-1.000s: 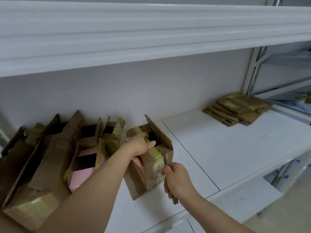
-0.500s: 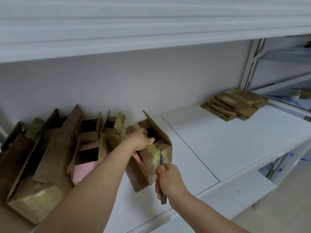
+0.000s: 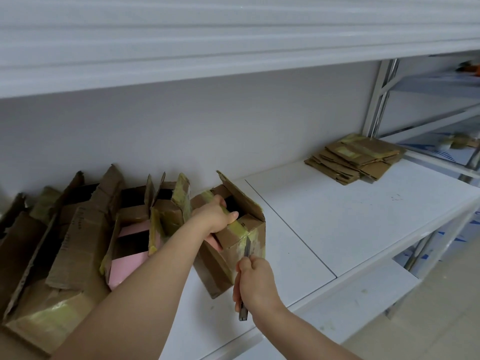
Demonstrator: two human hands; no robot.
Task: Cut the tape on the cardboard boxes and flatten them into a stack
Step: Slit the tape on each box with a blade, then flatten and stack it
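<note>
gripping the open rim of a small brown taped cardboard box (image 3: 235, 245) on the white shelf (image 3: 337, 224), the left hand (image 3: 215, 216) steadies it; right hand (image 3: 255, 281) fingers clench a slim grey cutter (image 3: 246, 252), blade upright on the near taped corner seam.

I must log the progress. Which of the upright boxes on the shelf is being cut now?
The rightmost box, nearest the flat stack. The left hand grips its top edge and the right hand holds a knife against its taped side.

Your taped cardboard box (image 3: 233, 245) sits tilted, flaps open, on the shelf (image 3: 350, 219); open boxes (image 3: 78, 242) crowd left, flattened stack (image 3: 355, 158) far right.
</note>
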